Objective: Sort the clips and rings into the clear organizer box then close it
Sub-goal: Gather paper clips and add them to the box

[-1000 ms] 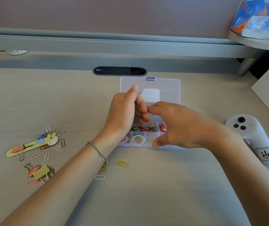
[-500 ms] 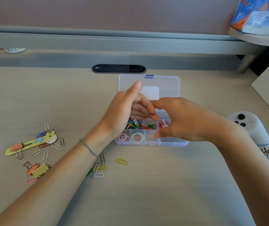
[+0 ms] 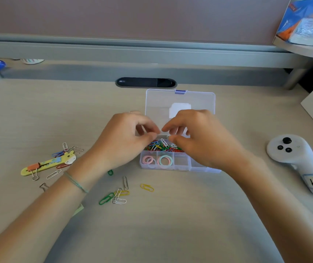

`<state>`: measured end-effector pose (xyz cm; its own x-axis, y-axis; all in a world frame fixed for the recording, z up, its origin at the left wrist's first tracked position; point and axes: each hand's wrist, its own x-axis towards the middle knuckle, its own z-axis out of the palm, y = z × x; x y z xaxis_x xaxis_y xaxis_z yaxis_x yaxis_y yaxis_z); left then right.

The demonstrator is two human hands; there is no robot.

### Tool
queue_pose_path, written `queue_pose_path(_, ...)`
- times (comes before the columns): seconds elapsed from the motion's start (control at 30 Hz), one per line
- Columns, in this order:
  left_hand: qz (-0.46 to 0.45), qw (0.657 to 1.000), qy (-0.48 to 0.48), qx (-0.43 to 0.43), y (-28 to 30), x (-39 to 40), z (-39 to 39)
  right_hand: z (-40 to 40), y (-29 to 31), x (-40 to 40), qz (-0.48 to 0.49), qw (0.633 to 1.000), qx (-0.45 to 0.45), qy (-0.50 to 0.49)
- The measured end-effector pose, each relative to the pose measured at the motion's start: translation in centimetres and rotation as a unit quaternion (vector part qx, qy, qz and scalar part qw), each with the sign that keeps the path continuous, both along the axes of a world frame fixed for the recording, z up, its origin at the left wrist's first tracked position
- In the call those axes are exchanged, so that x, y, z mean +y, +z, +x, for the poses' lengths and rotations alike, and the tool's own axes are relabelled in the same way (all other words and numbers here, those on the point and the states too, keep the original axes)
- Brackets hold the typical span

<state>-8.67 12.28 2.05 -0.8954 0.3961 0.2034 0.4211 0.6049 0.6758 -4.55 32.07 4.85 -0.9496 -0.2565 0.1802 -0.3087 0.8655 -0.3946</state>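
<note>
The clear organizer box point(image 3: 205, 168) stands mid-desk with its lid point(image 3: 157, 103) swung back. A middle compartment holds a heap of coloured paper clips point(image 3: 157, 147). Two front cells hold a pink ring point(image 3: 148, 160) and a green-and-pink ring point(image 3: 164, 160). My left hand point(image 3: 125, 137) and my right hand point(image 3: 195, 137) hover over the clip heap, fingers curled, fingertips nearly meeting. Whether either pinches a clip is hidden. Loose on the desk lie a yellow clip point(image 3: 147, 187), a green clip point(image 3: 106, 198) and silver clips point(image 3: 118, 197).
At the left lies a yellow giraffe-shaped clip point(image 3: 51, 163) with an orange binder clip point(image 3: 33, 167) and more paper clips point(image 3: 70, 149) around it. A white controller point(image 3: 296, 160) lies to the right of the box. A black cable slot point(image 3: 146, 82) and a partition sit behind.
My left hand has turned palm down and curled its fingers over the box. My right hand has shifted slightly right, uncovering the front cells. More loose clips show below my left forearm.
</note>
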Motion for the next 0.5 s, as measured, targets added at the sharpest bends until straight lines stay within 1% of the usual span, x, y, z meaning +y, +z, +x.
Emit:
queue_pose_path(0.1,-0.049,0.999,-0.002,-0.011,-0.4,-0.5,0.3,-0.2,-1.3,-1.0,-0.017,0.999,0.028,-0.016)
queue_pose_path(0.2,-0.054,0.998,-0.008,-0.017,-0.1,-0.4,0.3,0.0,-2.3,-1.7,-0.034,0.998,0.044,-0.043)
queue_pose_path(0.33,-0.068,0.997,-0.016,-0.013,0.0,-0.2,0.4,0.1,-2.7,-2.0,-0.031,0.998,0.030,-0.049)
queue_pose_path(0.5,-0.097,0.995,-0.012,0.003,0.2,-0.6,0.2,0.1,-2.1,-1.6,-0.011,0.999,-0.010,-0.051)
